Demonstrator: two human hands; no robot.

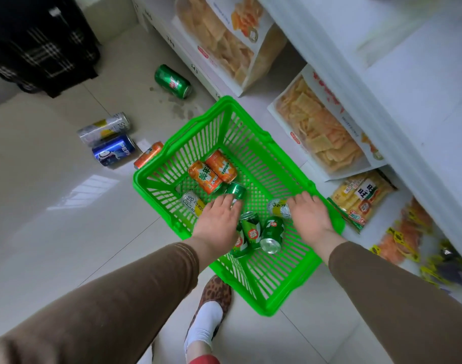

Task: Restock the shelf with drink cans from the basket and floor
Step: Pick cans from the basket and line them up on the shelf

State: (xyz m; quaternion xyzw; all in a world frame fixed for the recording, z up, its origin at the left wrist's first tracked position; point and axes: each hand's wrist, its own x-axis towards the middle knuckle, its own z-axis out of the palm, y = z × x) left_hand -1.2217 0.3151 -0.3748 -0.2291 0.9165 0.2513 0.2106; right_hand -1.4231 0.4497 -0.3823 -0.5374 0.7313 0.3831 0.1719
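One basket holds eight cans; four more cans lie on the floor; two hands reach in.

basket open-topped, cans crowding its floor

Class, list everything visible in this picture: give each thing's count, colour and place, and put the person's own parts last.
basket: one, green, on the floor by the shelf.
cans in basket: seven; two orange, three green, another green, two silver-yellow.
cans on floor: four; green, silver-yellow, blue, orange against the basket.
snack bags: several, orange and yellow, on low shelves.
dark case: one, black, top left.
shoe: one, leopard-print, below basket.
sleeves: two, brown.
hands: left, right, over the cans.
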